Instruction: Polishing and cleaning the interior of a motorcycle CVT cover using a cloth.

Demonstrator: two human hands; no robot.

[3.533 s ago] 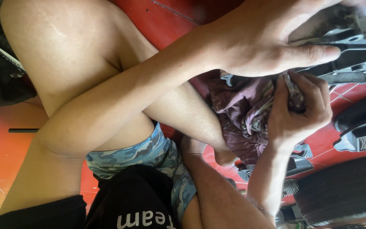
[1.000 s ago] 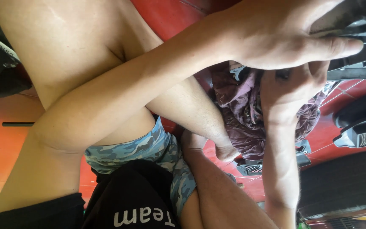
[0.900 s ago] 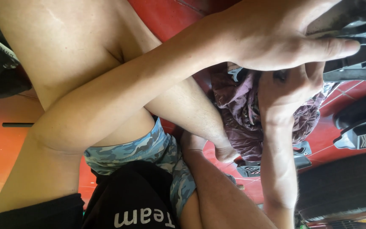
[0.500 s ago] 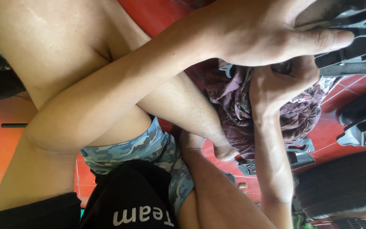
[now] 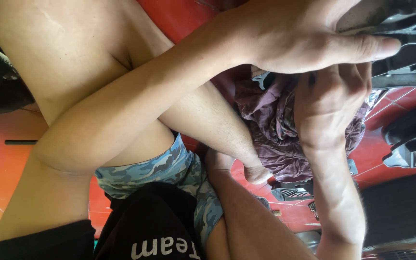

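The black plastic part [image 5: 410, 53] lies at the upper right, over a red tiled floor [image 5: 6, 163]. One hand, the left hand [image 5: 304, 38], lies flat across it, fingers pressed together and thumb stretched out along its edge. Just below, the right hand [image 5: 331, 103] is curled into a loose fist against the part's underside, resting on a crumpled purple cloth [image 5: 275, 130]; whether it pinches anything I cannot tell. The cloth lies beside a bare shin and foot [image 5: 256, 171]. Nearer the camera are camouflage shorts [image 5: 164, 166] and a black shirt [image 5: 145, 231]. Further black parts [image 5: 415, 144] lie on the floor at right.
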